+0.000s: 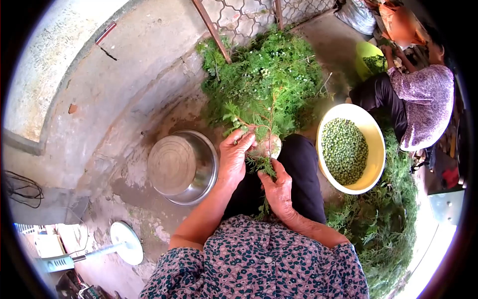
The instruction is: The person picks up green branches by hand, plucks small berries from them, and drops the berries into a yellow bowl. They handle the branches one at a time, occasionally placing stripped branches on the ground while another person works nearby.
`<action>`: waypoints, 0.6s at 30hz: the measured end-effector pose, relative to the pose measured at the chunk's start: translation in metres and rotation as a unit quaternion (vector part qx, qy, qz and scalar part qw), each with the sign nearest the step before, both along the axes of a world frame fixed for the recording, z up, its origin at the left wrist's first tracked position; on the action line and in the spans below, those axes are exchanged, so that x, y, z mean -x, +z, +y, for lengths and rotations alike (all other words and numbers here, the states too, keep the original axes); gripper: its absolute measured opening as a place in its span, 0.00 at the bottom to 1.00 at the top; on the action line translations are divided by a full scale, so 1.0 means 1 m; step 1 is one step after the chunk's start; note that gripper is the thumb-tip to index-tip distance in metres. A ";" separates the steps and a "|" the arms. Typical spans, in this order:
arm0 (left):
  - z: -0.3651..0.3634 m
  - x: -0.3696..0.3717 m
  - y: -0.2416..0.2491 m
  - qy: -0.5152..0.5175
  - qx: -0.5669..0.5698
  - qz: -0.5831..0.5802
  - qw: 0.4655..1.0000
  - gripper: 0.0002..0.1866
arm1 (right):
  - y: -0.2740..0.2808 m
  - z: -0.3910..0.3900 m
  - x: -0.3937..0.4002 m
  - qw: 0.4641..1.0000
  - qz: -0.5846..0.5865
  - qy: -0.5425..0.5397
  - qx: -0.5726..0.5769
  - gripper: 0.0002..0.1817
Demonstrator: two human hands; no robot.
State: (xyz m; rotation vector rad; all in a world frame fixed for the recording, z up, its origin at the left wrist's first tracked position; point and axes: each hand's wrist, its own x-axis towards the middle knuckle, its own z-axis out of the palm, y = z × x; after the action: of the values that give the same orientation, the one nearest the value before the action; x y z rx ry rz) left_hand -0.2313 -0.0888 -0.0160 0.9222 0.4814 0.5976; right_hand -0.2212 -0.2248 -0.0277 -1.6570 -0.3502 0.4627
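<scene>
Between my two hands a green leafy branch (pixel 270 117) stands out over my lap, its thin brown stem pointing forward. My left hand (pixel 238 152) is closed, thumb and fingers pinched near a side twig of it. Lower down, my right hand (pixel 278 189) is closed around the leafy lower part of the branch. Beyond the hands lies a big heap of green branches (pixel 269 65) with small pale berries. To the right of my knee, a yellow basin (pixel 377 159) holds many small round green berries (pixel 343 149).
An upturned metal pot (pixel 174 164) sits at the left, near a fan (pixel 127 242). Another person (pixel 423 99) sits at the upper right beside a yellow-green container (pixel 366 52). More greenery (pixel 383 229) covers the floor at the lower right. A metal grille (pixel 244 17) stands behind the heap.
</scene>
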 end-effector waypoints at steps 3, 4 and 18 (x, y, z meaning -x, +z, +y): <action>0.005 -0.011 0.006 0.006 -0.032 0.050 0.998 0.11 | 0.012 -0.004 -0.014 0.998 -0.037 0.043 0.019 0.19; 0.008 -0.015 0.005 0.002 -0.031 0.051 0.998 0.11 | 0.015 -0.006 -0.019 0.993 -0.079 0.082 0.038 0.20; -0.019 -0.054 0.005 -0.059 -0.434 0.075 0.896 0.11 | 0.038 -0.029 -0.082 0.971 -0.207 -0.115 -0.024 0.04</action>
State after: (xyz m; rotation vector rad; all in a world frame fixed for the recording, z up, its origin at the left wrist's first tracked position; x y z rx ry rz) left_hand -0.1772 -0.1082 -0.0114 1.8481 0.2777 0.6366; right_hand -0.1392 -0.2539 0.0102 -1.7164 -0.4643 -0.0685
